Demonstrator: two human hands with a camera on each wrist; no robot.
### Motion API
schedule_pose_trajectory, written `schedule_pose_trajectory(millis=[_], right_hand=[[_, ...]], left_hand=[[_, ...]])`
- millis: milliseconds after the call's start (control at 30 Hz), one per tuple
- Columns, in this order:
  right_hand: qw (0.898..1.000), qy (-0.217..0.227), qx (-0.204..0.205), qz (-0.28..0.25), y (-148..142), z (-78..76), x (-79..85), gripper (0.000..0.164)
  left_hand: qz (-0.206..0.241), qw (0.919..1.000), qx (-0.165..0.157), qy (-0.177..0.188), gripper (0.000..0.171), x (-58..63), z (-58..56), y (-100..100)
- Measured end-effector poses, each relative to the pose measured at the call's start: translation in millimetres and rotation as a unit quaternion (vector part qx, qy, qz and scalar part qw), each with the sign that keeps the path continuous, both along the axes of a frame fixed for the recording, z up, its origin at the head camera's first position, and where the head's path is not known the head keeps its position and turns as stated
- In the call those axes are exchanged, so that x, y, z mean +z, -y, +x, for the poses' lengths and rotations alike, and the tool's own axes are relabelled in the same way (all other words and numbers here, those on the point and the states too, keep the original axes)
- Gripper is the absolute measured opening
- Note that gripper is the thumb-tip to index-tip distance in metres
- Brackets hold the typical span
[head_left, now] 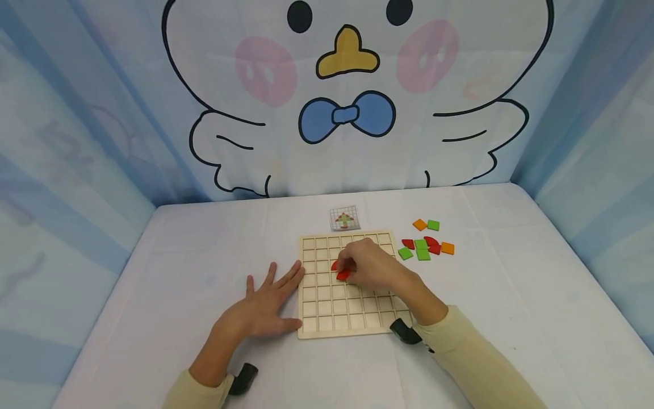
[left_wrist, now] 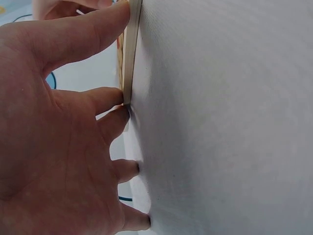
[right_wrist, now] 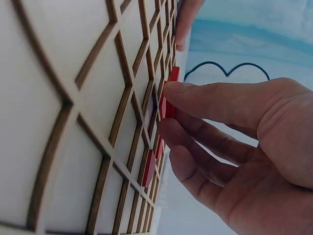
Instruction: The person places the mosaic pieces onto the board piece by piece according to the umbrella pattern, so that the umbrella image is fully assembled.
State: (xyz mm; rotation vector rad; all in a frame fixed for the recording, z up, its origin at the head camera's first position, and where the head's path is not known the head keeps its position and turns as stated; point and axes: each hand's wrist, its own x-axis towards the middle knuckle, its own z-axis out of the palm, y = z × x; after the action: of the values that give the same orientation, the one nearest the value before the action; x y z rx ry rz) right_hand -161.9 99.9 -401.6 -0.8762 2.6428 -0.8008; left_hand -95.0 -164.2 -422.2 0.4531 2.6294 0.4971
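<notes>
A square wooden grid board (head_left: 332,325) lies on the white-covered table. My left hand (head_left: 265,309) rests spread beside it; in the left wrist view the thumb and a finger touch the edge of the board (left_wrist: 132,54). Above the grid, my right hand (head_left: 373,264) pinches a red tile (head_left: 343,275) between thumb and fingers. The right wrist view shows this red tile (right_wrist: 173,93) tilted up close to the ridges. Further red pieces sit on the grid nearby, one a red tile (right_wrist: 148,169) below my fingertips; the hand partly hides them in the head view.
Behind the board lies a small pattern card (head_left: 344,218) with a coloured figure on a grid. Off the board's right side are loose tiles: several green squares (head_left: 423,254), orange squares (head_left: 447,248) and red curved pieces (head_left: 431,241). A printed curtain (head_left: 347,159) hangs behind the table.
</notes>
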Motion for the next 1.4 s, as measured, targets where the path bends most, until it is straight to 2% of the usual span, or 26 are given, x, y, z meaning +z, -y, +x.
schedule_pose_trajectory(millis=[800, 1400], right_hand=[[0.999, -0.009, 0.045, -0.014, 34.8, -0.6, -8.0, 0.022], [0.999, -0.003, 0.032, 0.001, 39.7, 2.4, -5.1, 0.019]], left_hand=[[0.000, 1.0000, -0.004, 0.002, 0.098, 0.5, -1.3, 1.5], [0.007, 0.9999, -0.008, 0.001, 0.097, -0.2, -1.1, 2.2]])
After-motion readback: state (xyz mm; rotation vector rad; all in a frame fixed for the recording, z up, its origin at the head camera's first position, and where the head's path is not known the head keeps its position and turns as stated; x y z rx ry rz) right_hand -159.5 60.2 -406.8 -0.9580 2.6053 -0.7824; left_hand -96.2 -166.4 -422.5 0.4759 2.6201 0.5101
